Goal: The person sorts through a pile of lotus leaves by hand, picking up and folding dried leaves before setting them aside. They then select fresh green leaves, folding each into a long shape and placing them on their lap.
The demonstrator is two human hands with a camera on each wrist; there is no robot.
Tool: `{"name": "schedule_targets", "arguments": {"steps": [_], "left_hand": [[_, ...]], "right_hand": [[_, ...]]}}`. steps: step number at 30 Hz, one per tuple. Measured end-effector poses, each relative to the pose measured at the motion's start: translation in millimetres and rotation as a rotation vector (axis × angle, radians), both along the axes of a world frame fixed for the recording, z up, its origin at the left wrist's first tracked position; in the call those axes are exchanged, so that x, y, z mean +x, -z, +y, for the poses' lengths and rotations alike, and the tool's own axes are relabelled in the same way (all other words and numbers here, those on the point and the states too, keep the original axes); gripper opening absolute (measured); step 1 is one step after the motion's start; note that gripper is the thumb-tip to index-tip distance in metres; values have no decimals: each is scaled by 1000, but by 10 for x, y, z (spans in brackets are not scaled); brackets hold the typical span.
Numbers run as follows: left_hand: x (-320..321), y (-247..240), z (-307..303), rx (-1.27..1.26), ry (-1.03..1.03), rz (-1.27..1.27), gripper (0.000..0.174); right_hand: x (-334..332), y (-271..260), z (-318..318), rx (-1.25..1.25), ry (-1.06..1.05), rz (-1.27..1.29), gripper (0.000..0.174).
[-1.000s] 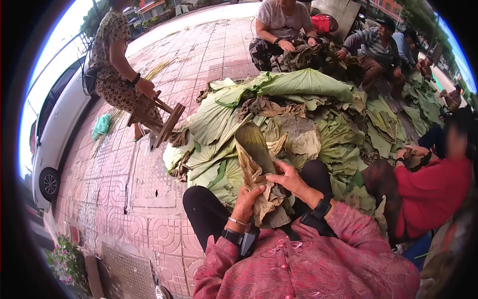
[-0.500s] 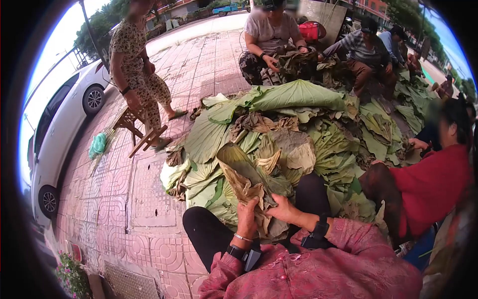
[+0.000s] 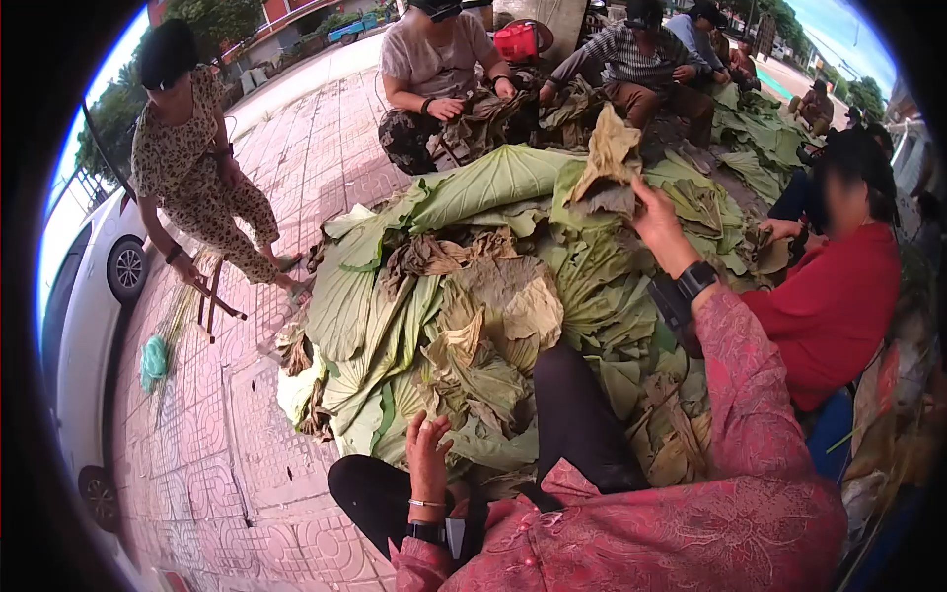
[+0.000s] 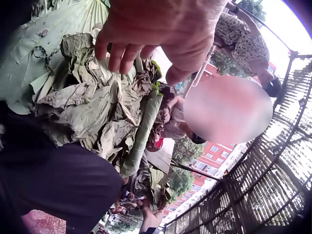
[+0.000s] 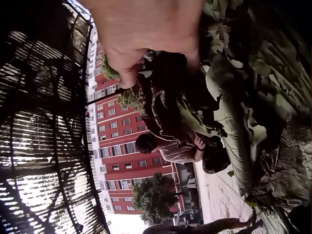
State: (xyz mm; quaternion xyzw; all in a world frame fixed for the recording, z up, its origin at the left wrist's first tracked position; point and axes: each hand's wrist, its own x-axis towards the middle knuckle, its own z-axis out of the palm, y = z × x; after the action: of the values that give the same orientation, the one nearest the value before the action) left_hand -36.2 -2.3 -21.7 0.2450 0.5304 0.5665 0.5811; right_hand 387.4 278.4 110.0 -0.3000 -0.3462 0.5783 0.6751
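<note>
My right hand (image 3: 659, 229) is stretched out over the far part of the leaf heap, gripping a crumpled brown and green leaf (image 3: 609, 158). In the right wrist view that leaf (image 5: 163, 105) looks dark below the right hand (image 5: 146, 27); the far fingers are hidden. My left hand (image 3: 427, 459) is raised above my knee, fingers loosely bent and empty. The left wrist view shows the left hand (image 4: 158, 29) with wrinkled dry leaves (image 4: 92, 105) beyond its fingertips. Large green leaves (image 3: 493, 183) lie across the heap, with a pale dry leaf (image 3: 508, 296) in its middle.
Seated people hold leaves behind the heap; a person in red (image 3: 838, 306) sits at right. At left, someone in patterned clothes holds a wooden stool (image 3: 212, 296) near a green bag (image 3: 153, 363) and a white car (image 3: 84, 365).
My hands have separated. The right hand has carried the leaf forward and right over the heap; the left has let go. The view has shifted right, and the standing person now bends over the stool.
</note>
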Motion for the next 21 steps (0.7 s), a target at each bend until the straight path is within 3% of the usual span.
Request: {"name": "schedule_targets", "arguments": {"steps": [1,2,3,7,11,13,17,18,21], "left_hand": [[15,46,2,0,8,-22,48],[37,75,18,-4,19,-32,47],[68,104,41,-9,32,-46,46],[210,244,180,-95,59,-48,50],[325,513,443,-207,89,53,62],[380,586,569,-233,94,100,65],[449,747,805,-256,46,184,69],[484,791,854,-202,30,132,56],[510,1024,941,-181,76,36,42]], "right_hand": [[220,-153,121,-123,371,-110,76],[486,-170,253,-114,470,-153,97],[681,-148,355,-140,469,-172,94],[162,409,122,-262,225,-372,71],[-681,1159,-408,-357,-201,-672,63],[-974,1261,-606,-361,-373,-713,66],[-1394,1244,-606,-237,-432,-810,65],[-1504,1180,-594,-201,-461,-839,67],[-1872,1150,-624,-226,-548,-964,70]]}}
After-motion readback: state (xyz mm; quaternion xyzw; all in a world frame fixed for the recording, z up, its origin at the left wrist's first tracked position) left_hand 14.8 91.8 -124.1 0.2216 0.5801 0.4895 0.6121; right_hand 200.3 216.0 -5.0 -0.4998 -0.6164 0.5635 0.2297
